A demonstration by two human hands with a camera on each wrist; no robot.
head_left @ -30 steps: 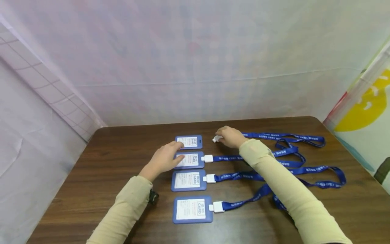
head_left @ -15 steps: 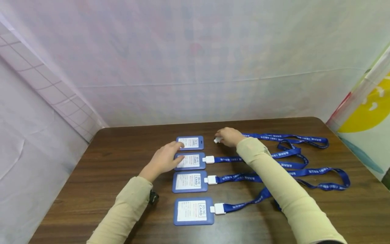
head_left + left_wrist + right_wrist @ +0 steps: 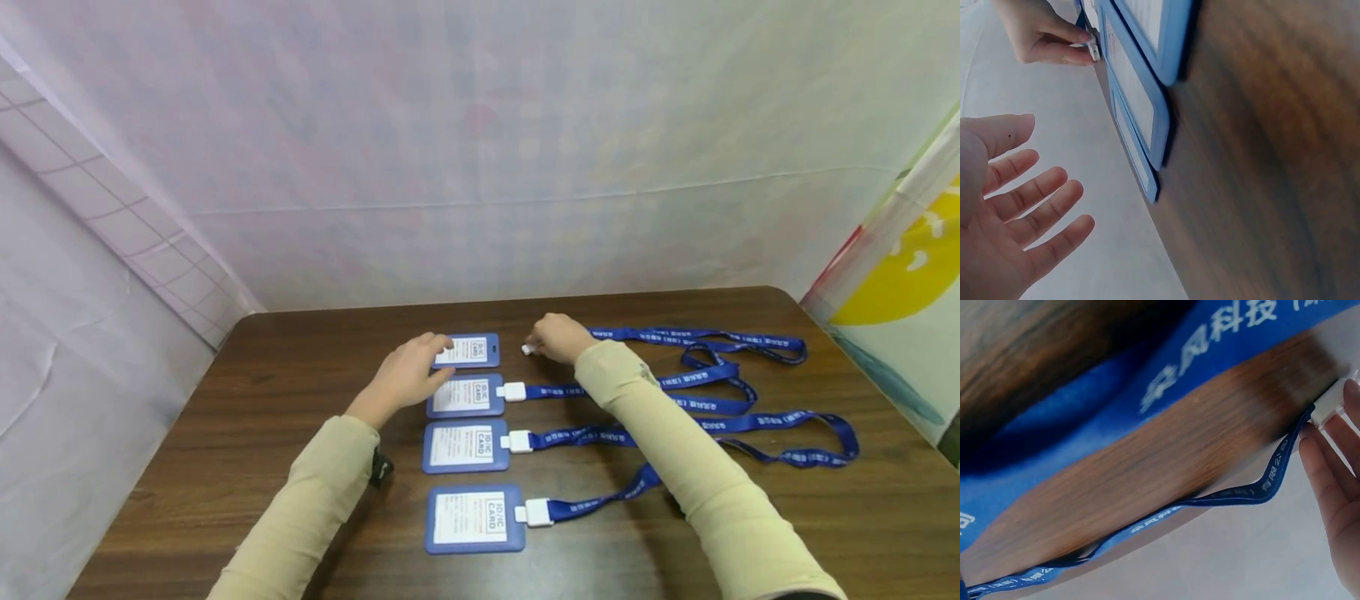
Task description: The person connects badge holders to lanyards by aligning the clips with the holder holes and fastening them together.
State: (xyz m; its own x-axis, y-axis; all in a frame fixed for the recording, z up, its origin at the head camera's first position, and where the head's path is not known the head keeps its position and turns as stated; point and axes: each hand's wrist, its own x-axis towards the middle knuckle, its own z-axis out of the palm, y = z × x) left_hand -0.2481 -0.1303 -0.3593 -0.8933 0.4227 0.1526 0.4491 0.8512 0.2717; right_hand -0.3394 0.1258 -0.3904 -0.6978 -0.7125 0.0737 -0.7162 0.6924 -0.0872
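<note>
My right hand (image 3: 561,337) pinches the white plastic clip (image 3: 1330,403) of the farthest blue lanyard (image 3: 697,338) between thumb and fingers. The clip's tip (image 3: 527,349) points left, toward the farthest blue badge holder (image 3: 467,351), with bare wood between them. That holder has a slot at its right end and no strap on it. My left hand (image 3: 407,371) hovers at the left ends of the two farthest holders, fingers spread; in the left wrist view its palm (image 3: 991,256) holds nothing. A second badge holder (image 3: 465,396) lies just nearer, its lanyard clipped on.
Two more badge holders, a third (image 3: 465,446) and the nearest (image 3: 476,519), lie in the same column with lanyards attached. Their blue straps (image 3: 780,422) stretch rightward under my right forearm. The dark wooden table (image 3: 247,400) ends at a white cloth backdrop (image 3: 480,167).
My right hand has shifted slightly, covering more of the white clip, which still sits in its fingers. My left fingers have lifted and spread a little. The badge holders stay in place.
</note>
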